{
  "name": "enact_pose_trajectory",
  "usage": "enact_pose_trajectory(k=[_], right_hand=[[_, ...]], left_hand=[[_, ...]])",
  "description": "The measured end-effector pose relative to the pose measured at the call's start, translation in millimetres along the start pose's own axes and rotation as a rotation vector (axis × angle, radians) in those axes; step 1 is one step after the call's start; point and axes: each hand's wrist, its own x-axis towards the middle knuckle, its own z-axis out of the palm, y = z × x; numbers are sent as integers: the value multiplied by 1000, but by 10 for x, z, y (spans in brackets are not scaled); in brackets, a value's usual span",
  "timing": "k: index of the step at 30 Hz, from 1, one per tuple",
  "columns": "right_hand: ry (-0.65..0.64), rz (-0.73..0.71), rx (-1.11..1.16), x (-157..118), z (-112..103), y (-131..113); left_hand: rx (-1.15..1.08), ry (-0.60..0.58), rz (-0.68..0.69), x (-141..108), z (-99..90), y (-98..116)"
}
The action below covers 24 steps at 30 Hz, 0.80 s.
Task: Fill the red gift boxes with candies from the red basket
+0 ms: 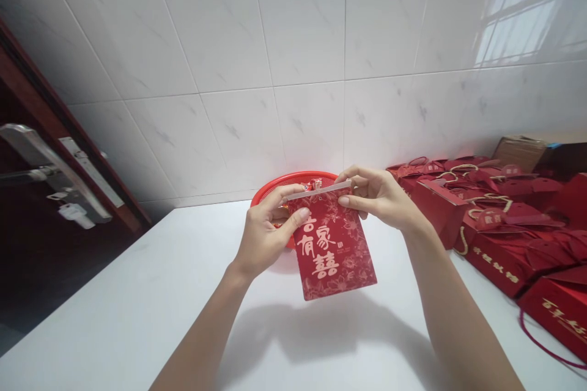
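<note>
A flat red gift bag (337, 250) with pale characters and a flower pattern hangs upright above the white table. A pale strip runs along its top edge. My left hand (270, 226) pinches the bag near the upper left corner, thumb on the front. At the upper right corner my right hand (376, 198) grips it, with the thumb on the front and the fingers at the top edge and behind. Behind the bag stands a red plastic basket (275, 182), partly hidden, with small red wrapped pieces (317, 184) showing inside.
Many red gift boxes (495, 256) with cord handles crowd the right side of the white table (183, 293). A cardboard box (520, 153) sits behind them. A tiled wall (302, 43) closes off the back. At the left is a dark door (27, 232) with a metal handle and keys.
</note>
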Motion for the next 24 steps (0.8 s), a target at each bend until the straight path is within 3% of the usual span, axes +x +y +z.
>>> enact_pose_trajectory(k=[24], right_hand=[[-15,-10,-28,-15,-13,28]], left_hand=[[-34,54,23,-27,-11,-9]])
